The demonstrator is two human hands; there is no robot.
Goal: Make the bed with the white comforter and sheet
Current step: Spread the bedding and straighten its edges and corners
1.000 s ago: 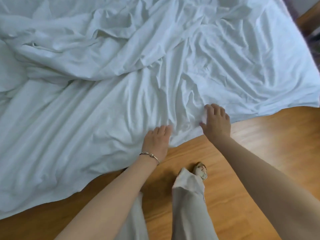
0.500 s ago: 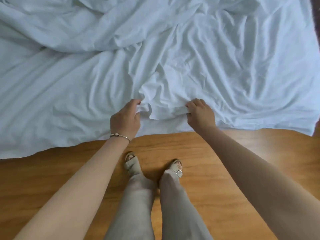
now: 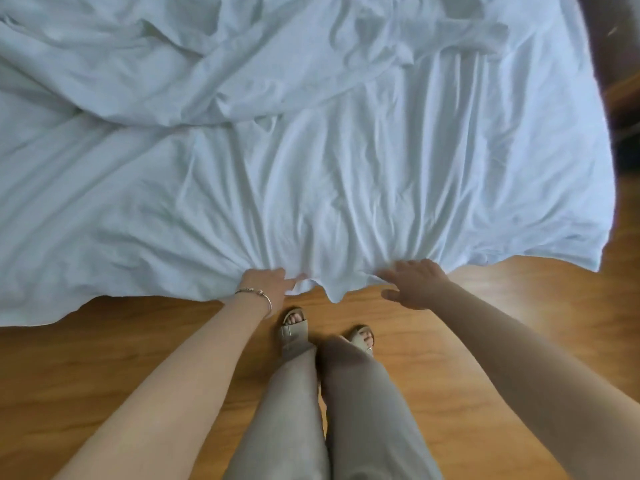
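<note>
both hands sit farther apart on the sheet's near edge than half a second ago, and the bunched fold that stood between them now lies pulled out into long straight creases running up the bed.

from the head camera, the left hand (image 3: 265,284) is at the edge of the white sheet (image 3: 311,188). its fingers point to the right and pinch a small bit of the cloth. a thin bracelet (image 3: 254,294) sits on that wrist. the right hand (image 3: 414,284) is on the edge too, off to the right. its fingers are spread and fairly straight, lying on the cloth, and the thumb hangs below the edge over the floor. it is let go, not gripping.

the sheet covers most of the bed and its near edge hangs down to the wood floor (image 3: 104,358). the edge dips in a little point between the two hands. a rumpled white comforter (image 3: 207,57) lies in a heap across the far part of the bed, on top of the sheet.

two legs in grey trousers (image 3: 346,410) stand on the floor, with sandals (image 3: 294,318) on the feet, just near the hanging edge.
</note>
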